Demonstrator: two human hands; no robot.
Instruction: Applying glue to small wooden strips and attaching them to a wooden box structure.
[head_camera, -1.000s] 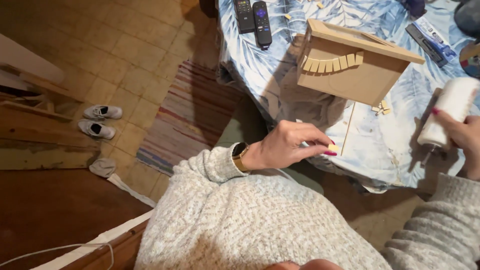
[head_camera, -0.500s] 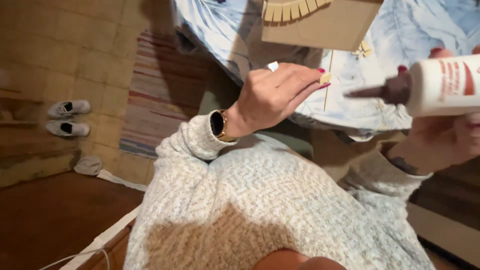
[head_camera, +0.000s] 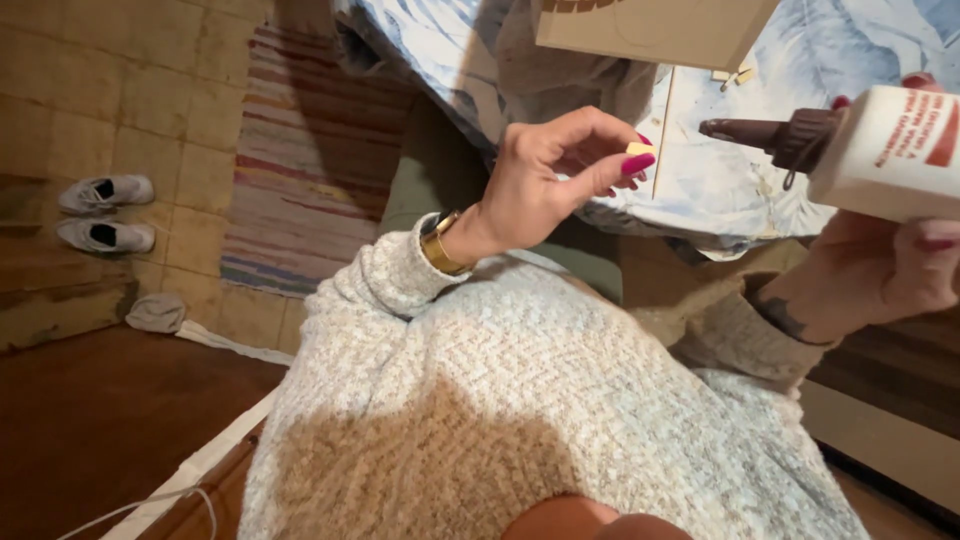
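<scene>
While the left hand (head_camera: 545, 185) pinches a small wooden piece (head_camera: 640, 149), the right hand (head_camera: 880, 275) w/ glue bottle (head_camera: 880, 150) has swung its nozzle in close, near table's front edge (head_camera: 700, 215).

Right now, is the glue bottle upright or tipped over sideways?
Tipped sideways: the right hand holds the white glue bottle lying level, its brown nozzle pointing toward the left hand.

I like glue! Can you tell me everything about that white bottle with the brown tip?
The white plastic glue bottle lies nearly sideways in the air, gripped in the right hand. Its dark brown pointed nozzle aims left at a small pale wooden piece pinched in the left hand. Red print marks its side. Its far end is cut off by the picture's edge.
</scene>
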